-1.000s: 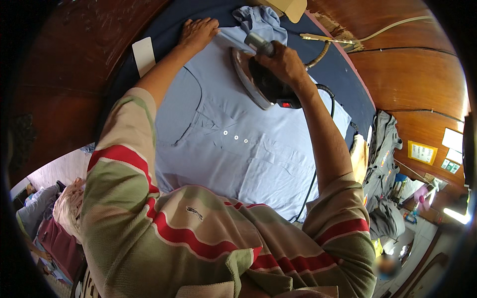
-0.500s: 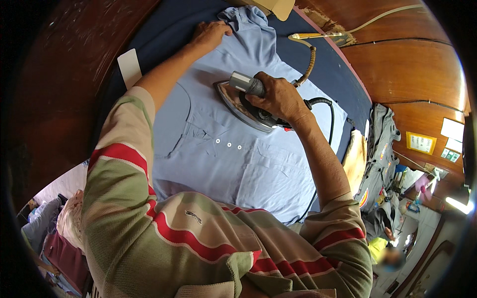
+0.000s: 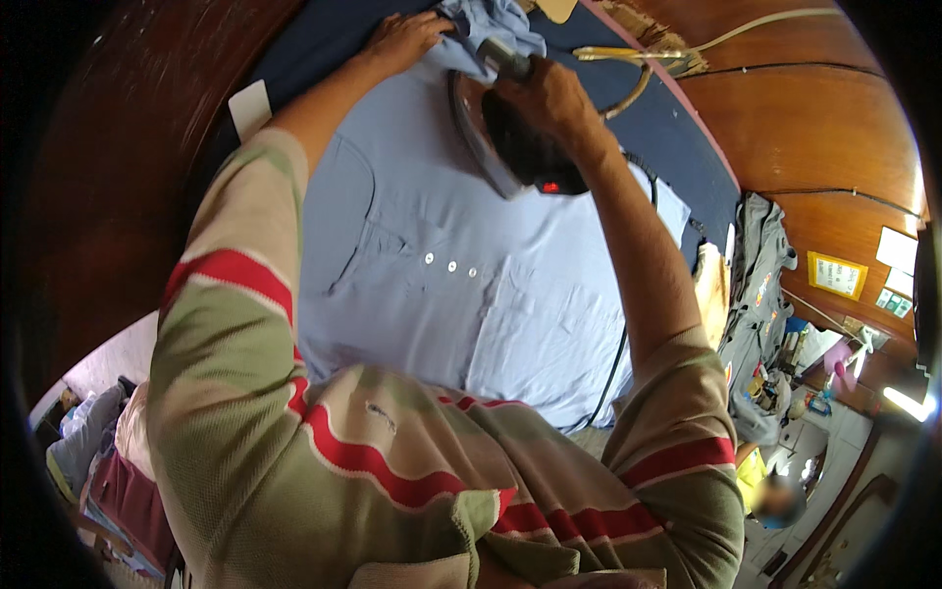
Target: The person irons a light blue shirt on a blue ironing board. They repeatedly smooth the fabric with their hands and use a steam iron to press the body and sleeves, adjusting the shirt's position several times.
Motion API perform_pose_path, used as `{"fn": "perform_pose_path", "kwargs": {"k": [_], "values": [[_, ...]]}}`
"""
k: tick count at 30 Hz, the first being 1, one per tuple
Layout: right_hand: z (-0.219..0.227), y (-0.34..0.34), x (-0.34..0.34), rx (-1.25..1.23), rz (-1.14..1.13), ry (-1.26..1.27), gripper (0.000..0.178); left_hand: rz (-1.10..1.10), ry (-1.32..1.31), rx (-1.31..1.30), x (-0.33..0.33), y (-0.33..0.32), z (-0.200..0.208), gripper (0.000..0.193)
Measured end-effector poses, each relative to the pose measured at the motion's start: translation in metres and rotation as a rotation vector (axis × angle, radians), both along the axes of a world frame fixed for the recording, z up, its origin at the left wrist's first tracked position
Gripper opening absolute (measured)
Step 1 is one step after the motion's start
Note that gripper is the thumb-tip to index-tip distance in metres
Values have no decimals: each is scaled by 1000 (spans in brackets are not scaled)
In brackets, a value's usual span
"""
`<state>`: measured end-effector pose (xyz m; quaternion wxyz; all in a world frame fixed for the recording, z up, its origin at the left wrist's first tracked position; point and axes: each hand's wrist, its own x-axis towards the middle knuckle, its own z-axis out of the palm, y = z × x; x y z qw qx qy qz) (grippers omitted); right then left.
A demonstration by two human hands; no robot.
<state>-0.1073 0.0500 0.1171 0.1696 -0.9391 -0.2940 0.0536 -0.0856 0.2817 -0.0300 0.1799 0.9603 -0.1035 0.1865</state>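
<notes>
1. The right hand (image 3: 549, 93) is wrapping closed around the handle of the iron (image 3: 510, 137); the fingers are curling over the far side and are hiding most of the handle.
2. The iron is resting on the far part of the light blue shirt (image 3: 442, 285), with its soleplate edge showing as a pale rim and a small red light glowing at its near end. The contact face is lying against the cloth and is not visible.
3. The left hand (image 3: 407, 39) is lying flat, fingers spread narrowly, on the far edge of the shirt just left of the iron; it is gripping nothing that can be seen.
4. The shirt is lying spread on the dark blue worktop (image 3: 677, 137), buttons facing up. Its near hem is being covered by the person's striped sleeves and chest, and its far end is bunching up beyond the iron, where the shape is hard to make out.
5. The black cord (image 3: 616, 363) is running from beneath the right forearm down across the shirt's near right part; its join to the iron is hidden by the arm.
6. A white card (image 3: 250, 106) is lying on the worktop left of the shirt.
7. A grey garment (image 3: 760, 265) is hanging right of the shirt, past the worktop edge; the items below it are too blurred to identify.
</notes>
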Motion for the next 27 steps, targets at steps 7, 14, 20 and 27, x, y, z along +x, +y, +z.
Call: {"fn": "perform_pose_path", "kwargs": {"k": [7,14,20,27], "values": [[9,-33,-31,-84,266,168,44,124,-191,93,-54,1,36,28],[20,-43,-84,-187,548,165,43,319,41,-122,-240,-66,59,24],[4,7,-90,-53,720,50,35,621,45,-335,-272,-94,29,19],[11,-23,-93,-217,762,105,42,668,-124,-367,-273,-85,7,24]]}}
